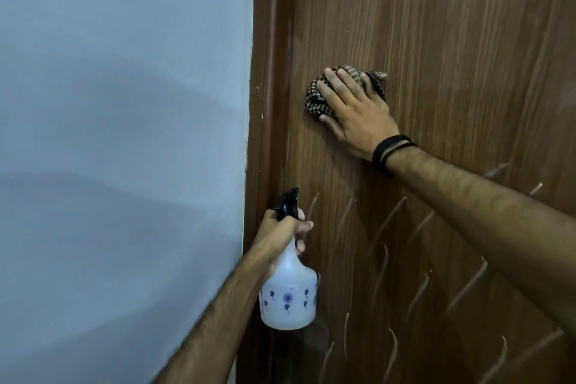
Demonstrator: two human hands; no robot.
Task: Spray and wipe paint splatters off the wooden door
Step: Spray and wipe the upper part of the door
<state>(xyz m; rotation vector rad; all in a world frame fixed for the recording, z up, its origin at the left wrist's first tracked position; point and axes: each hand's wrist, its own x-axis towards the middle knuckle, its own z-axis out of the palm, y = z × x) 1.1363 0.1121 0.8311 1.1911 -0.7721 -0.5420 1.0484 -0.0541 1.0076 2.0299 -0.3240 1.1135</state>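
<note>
The brown wooden door (436, 25) fills the right side of the head view. Pale curved paint streaks (389, 218) cross its lower part, and fainter smears sit at the upper right. My right hand (355, 115) presses a bunched brown checked cloth (314, 97) flat against the door at mid height, fingers spread over it. My left hand (283, 231) grips the neck of a translucent white spray bottle (288, 296) with a black trigger head, held upright beside the door's left edge, nozzle toward the door.
A dark brown door frame (268, 103) runs down the door's left side. Left of it a plain pale blue-grey wall (124, 134) takes up the rest of the view. A black band sits on my right wrist.
</note>
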